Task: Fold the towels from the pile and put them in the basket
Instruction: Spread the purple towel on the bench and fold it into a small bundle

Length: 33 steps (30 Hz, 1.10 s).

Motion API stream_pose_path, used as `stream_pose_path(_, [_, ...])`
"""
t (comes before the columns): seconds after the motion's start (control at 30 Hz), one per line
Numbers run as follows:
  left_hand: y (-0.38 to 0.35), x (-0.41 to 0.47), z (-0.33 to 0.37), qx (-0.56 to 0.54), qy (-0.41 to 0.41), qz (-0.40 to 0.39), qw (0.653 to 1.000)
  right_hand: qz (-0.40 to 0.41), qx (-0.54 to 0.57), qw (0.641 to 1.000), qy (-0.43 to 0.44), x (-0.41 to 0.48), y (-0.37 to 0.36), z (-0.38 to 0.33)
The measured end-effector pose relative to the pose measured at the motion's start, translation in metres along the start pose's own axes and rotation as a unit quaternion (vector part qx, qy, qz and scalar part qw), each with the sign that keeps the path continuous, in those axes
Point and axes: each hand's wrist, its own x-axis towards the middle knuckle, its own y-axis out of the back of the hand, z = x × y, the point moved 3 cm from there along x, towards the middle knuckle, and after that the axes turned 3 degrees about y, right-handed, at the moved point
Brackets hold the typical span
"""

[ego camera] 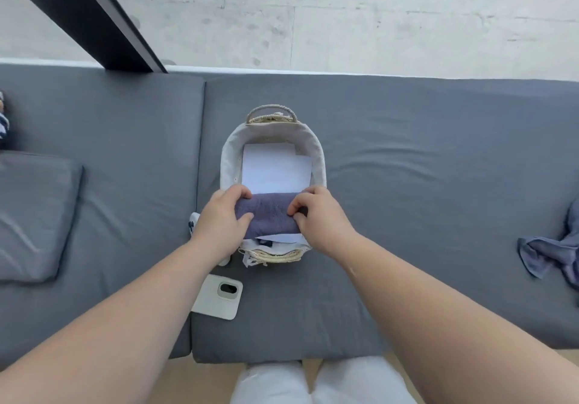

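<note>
- Mid-placement: held folded towel (269, 215) over basket's (317, 153) near end, not yet let go.
- Gripped towel's left end with left hand (224, 215), fingers curled over the top; gripped right end with right hand (319, 215) the same way.
- Saw flat white piece (275, 168) just beyond the grip, inside basket; couldn't tell cloth from paper.
- Next likely needed: lowering flat, releasing both ends together to keep the fold, then reaching far right of the grip for pile (551, 253).
- Couldn't see towel underside or basket floor under the grip; couldn't tell whether already resting on contents.
- Lost part of pile past right frame edge; couldn't count what was left.
- Noted phone (219, 297) below left wrist on cushion (282, 325); white object (194, 220) behind that wrist, mostly covered, unidentified.
</note>
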Motion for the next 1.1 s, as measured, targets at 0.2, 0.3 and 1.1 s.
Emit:
stream_pose_path(0.2, [-0.026,0.028,-0.003,0.22,-0.075,-0.064,0.971,-0.146,-0.186,0.971,-0.04,0.03,-0.026,-0.005])
stream_pose_path(0.3, [-0.032,0.035,-0.001,0.308,-0.119,-0.086,0.94,-0.209,-0.273,0.939,-0.025,0.036,-0.029,-0.005])
stream_pose_path(1.1, [-0.038,0.013,-0.017,0.581,-0.174,-0.318,0.729,-0.267,-0.574,0.753,0.179,0.005,-0.032,0.034])
